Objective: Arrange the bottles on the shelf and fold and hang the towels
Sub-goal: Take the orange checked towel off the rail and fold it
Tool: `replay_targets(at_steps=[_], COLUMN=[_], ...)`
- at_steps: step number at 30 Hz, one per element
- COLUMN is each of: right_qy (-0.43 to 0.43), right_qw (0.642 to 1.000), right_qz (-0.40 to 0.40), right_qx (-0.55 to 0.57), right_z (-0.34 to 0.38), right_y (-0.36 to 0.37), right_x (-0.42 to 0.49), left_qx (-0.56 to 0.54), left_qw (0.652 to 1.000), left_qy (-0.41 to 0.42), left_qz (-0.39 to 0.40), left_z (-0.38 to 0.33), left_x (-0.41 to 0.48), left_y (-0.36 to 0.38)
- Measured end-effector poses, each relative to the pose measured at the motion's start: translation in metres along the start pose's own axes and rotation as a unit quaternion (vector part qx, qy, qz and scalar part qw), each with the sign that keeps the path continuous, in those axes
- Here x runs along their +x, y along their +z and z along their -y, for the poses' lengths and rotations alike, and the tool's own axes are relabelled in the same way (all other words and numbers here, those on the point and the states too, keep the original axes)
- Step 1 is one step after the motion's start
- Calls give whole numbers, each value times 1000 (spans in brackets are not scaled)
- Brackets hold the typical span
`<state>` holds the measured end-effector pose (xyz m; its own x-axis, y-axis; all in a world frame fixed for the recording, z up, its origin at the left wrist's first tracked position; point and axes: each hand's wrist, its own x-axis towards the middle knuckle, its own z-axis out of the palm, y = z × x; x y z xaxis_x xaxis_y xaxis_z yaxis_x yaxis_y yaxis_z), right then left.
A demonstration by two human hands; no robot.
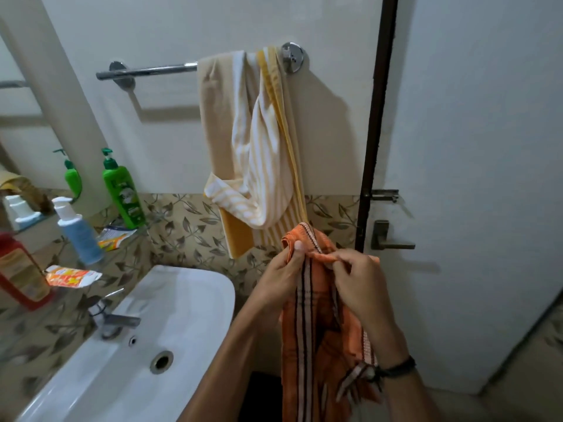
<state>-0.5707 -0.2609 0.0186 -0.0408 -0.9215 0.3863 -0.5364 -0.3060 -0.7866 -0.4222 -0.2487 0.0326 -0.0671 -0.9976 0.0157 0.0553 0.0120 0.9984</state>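
Both hands are holding the orange towel (320,324) by its top edge, in front of the body and below the towel rail (152,70). The left hand (281,275) is pinching one corner; the right hand (356,281) is pinching the adjacent hem, probably to align edges for folding. The yellow striped towel (262,153) is hanging bunched on the rail, leaving bare bar to its left.

Glossy ceramic sink (195,287) (chrome rail (152,70)); woven cloth towel (316,330).
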Motion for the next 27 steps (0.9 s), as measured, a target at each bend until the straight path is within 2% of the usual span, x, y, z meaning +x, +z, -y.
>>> replay_targets(at_steps=[3, 7, 15, 20, 27], right_qy=[101, 170, 273, 358, 338], right_qw=[983, 959, 927, 894, 915], right_qz=[-26, -40, -139, -134, -173], right_qx=[151, 221, 216, 235, 136], right_z=[-7, -21, -52, -59, -68], right_y=[-7, -20, -30, -25, -24], right_x=[2, 4, -8, -15, -20], left_qx=[-18, -43, -40, -35, -64], left_qw=[1000, 995, 984, 974, 964], left_qy=[-24, -82, -167, -207, -241], left_qz=[-6, -40, -43, -81, -88], left_z=[10, 29, 58, 71, 90], left_x=[-2, 0, -5, 2, 15], left_y=[3, 1, -11, -14, -16])
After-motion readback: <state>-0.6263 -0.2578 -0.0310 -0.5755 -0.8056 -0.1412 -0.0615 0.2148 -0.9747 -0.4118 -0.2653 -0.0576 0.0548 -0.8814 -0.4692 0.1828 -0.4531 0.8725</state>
